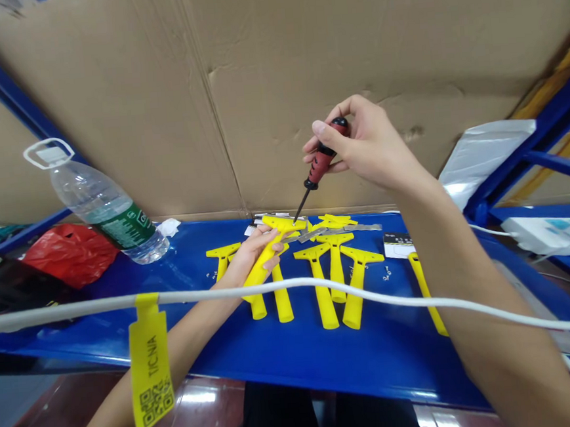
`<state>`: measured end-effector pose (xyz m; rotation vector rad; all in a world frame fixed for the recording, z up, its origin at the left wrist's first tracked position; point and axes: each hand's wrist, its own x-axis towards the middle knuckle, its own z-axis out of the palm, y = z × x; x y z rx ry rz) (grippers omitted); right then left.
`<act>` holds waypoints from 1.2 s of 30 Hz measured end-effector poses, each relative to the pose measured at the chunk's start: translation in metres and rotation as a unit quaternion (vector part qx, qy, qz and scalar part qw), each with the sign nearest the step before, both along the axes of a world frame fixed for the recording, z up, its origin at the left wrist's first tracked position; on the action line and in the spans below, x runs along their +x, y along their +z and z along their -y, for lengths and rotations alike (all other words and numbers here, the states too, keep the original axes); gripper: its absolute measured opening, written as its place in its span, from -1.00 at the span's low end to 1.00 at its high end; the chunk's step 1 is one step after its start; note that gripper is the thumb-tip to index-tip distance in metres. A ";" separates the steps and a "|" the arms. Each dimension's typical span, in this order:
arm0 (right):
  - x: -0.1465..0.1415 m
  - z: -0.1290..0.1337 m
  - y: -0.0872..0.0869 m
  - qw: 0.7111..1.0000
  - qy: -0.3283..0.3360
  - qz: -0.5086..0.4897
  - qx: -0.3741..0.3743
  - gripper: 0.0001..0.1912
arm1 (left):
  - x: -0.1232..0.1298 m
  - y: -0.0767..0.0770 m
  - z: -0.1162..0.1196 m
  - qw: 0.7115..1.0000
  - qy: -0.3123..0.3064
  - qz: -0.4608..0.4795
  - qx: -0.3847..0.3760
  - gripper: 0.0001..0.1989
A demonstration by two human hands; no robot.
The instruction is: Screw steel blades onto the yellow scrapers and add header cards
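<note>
Left hand (251, 254): fingers wrapped round yellow scraper (264, 265), head beyond fingertips. Right hand (361, 138): fingers pinching screwdriver (319, 166), tip at scraper's head. Scraper probably light, stiff, slightly slippery; best held round handle.

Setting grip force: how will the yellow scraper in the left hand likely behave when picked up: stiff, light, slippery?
The yellow scraper is probably stiff, since it looks thick and straight. Likely light for its size, as the left hand alone holds it. Might slip a bit, since its surface looks smooth.
</note>
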<state>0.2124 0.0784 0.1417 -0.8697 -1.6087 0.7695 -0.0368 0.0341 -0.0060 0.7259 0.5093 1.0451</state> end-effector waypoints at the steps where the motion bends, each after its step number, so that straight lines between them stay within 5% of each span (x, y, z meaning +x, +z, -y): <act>1: 0.001 0.000 0.000 1.000 0.000 0.003 0.002 -0.55 | 0.000 0.000 0.000 1.000 -0.001 -0.001 -0.002 -0.75; 20: -0.002 0.007 0.000 0.999 0.014 0.019 0.029 -0.63 | 0.001 0.004 0.002 1.000 0.014 0.000 -0.013 -0.72; 27: -0.002 0.012 -0.003 0.997 0.068 0.013 0.032 -0.50 | 0.001 0.004 0.002 1.000 0.019 0.001 -0.012 -0.71; 36: -0.003 0.017 0.002 0.998 0.050 0.019 0.044 -0.49 | -0.001 0.002 0.001 1.000 0.017 -0.004 -0.011 -0.70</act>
